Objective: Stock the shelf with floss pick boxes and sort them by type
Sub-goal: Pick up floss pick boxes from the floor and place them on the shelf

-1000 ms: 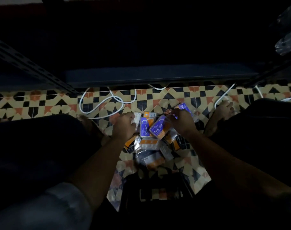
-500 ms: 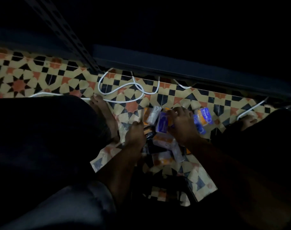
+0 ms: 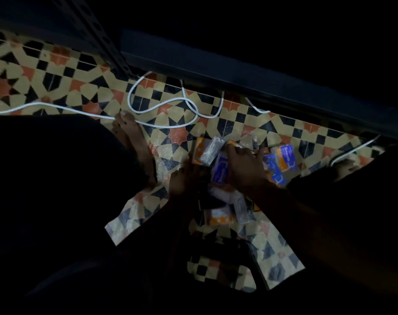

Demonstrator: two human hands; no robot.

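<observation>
The floss pick boxes (image 3: 220,178) lay heaped on the patterned tile floor (image 3: 84,92), near the dark shelf base (image 3: 239,71). The right hand (image 3: 244,165) rested on the heap, fingers spread across a purple "Smooth" box (image 3: 221,170). The left hand (image 3: 182,180) touched the heap's left edge; its grip could not be determined. A white cable (image 3: 161,105) lay beyond.

Readable text: one word only.
"Smooth" is showing on the orange-and-purple floss pick box (image 3: 286,158); other boxes' print is staying illegible.
</observation>
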